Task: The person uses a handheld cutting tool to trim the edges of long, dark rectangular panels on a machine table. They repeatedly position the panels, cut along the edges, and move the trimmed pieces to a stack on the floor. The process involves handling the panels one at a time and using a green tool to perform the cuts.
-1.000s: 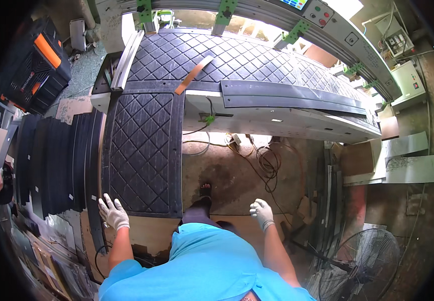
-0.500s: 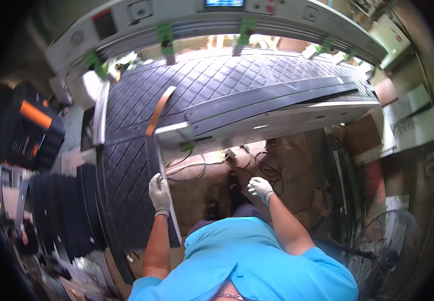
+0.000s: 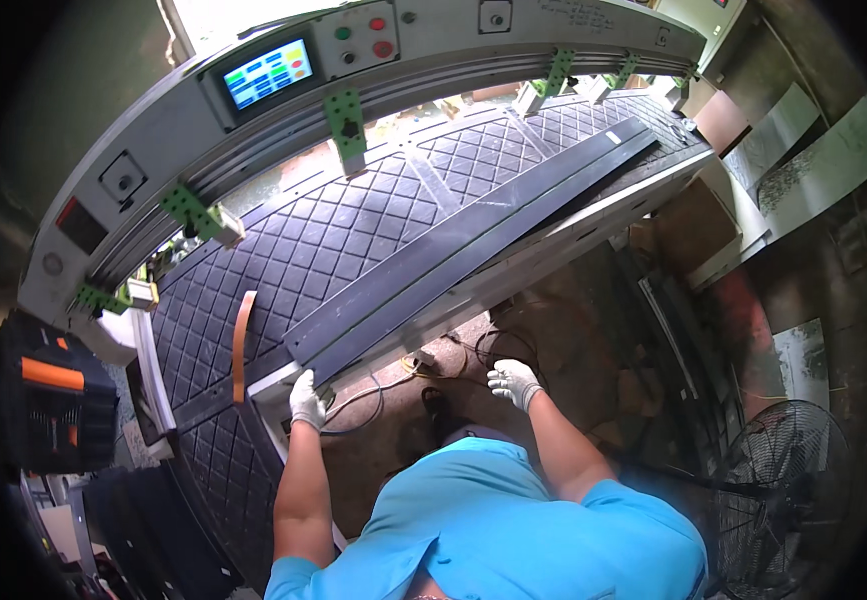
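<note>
Both my hands wear pale work gloves. My left hand (image 3: 307, 400) is at the near left end of a long dark panel (image 3: 453, 240), its loosely bent fingertips by the panel's corner. Whether they touch it I cannot tell; no grip on it shows. The panel has a lengthwise groove and lies along the front of a black table (image 3: 353, 230) scored with a diamond pattern. My right hand (image 3: 513, 384) hangs over the floor in front of the table, fingers loosely bent and apart, holding nothing. An orange-brown strip (image 3: 240, 345) lies left of the panel.
Across the back runs a grey machine beam with a screen (image 3: 266, 74), buttons and green clamp brackets (image 3: 346, 118). Cables (image 3: 506, 345) lie on the floor under the table. A black fan (image 3: 778, 490) stands at right; a black-and-orange case (image 3: 58, 390) at left.
My view has turned and come nearer the table. My left hand has gone from the table's left side edge to the panel's end. My right hand still hangs free.
</note>
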`<state>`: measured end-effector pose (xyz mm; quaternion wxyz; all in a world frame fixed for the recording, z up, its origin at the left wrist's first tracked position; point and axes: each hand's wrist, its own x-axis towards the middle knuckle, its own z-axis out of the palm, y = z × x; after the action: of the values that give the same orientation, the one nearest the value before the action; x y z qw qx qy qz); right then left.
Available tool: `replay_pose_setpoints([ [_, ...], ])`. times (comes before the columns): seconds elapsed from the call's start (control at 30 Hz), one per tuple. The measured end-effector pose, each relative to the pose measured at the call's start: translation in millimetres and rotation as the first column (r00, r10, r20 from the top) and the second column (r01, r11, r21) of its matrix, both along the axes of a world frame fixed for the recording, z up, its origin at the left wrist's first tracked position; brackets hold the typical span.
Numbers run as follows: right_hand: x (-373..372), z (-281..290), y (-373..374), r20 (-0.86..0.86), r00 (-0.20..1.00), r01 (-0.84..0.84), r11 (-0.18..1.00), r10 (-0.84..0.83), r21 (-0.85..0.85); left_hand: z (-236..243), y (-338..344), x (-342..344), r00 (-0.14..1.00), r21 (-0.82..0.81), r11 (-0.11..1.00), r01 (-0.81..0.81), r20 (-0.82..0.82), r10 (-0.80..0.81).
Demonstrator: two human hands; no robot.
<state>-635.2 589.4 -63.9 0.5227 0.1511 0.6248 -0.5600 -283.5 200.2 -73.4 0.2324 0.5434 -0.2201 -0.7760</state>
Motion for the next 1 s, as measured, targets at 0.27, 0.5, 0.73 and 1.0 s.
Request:
replay_pose_setpoints([
  [0.27, -125.3, 19.5, -91.5, -0.038, 0.971, 0.232, 0.968, -0.237, -0.100, 18.2, 50.2, 18.3, 1.000, -0.272, 0.962, -0.019, -0.029, 0.012],
  [0.5, -228.3, 11.7, -120.5, -0.035, 0.779, 0.585, 0.745, -0.627, -0.320, 104.6, 127.4, 70.2, 0.988, -0.151, 0.989, 0.001, 0.152, 0.023],
  [0.73, -155.6, 15.5, -138.0, 0.055, 0.848, 0.511, 0.784, -0.528, -0.353, 42.2, 159.8, 151.9, 0.463, -0.297, 0.954, 0.036, 0.851, 0.248],
  [1.0, -41.0, -24.8, -157.8, 0.070, 0.745, 0.662, 0.723, -0.663, -0.198, 88.9, 203.0, 231.5, 0.173, -0.440, 0.898, -0.021, 0.883, 0.437],
])
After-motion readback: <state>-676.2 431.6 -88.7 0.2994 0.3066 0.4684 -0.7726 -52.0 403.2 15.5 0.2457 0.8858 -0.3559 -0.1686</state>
